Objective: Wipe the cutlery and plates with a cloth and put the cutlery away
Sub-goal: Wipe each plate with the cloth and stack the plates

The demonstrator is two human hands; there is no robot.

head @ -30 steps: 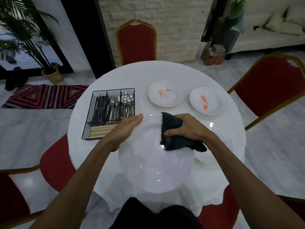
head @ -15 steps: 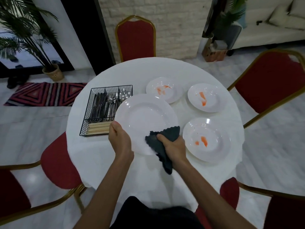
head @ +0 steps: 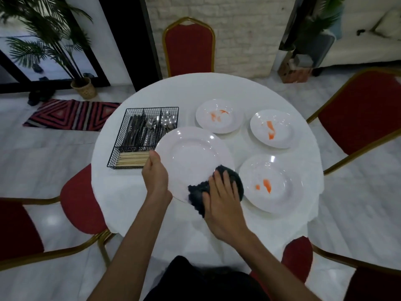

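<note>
My left hand (head: 155, 177) grips the left rim of a large clean white plate (head: 191, 157), holding it tilted above the round white table (head: 134, 192). My right hand (head: 221, 198) presses a dark cloth (head: 235, 181) against the plate's lower right edge, fingers wrapped over the cloth. Three more white plates lie flat on the table, each smeared with orange: one near right (head: 280, 172), one far right (head: 280, 122), one far middle (head: 206, 124). A black wire basket (head: 138, 111) at the left holds knives, forks, spoons and wooden chopsticks.
Red chairs with gold frames ring the table: one at the far side (head: 188, 46), one at the right (head: 355, 118), one at the left (head: 82, 196), others near me. A striped rug (head: 69, 114) and a potted palm (head: 83, 86) stand on the floor at left.
The plate went from close under my face out over the table. My right hand slid the cloth from the plate's top to its lower right edge, and my left hand's grip shifted on the left rim.
</note>
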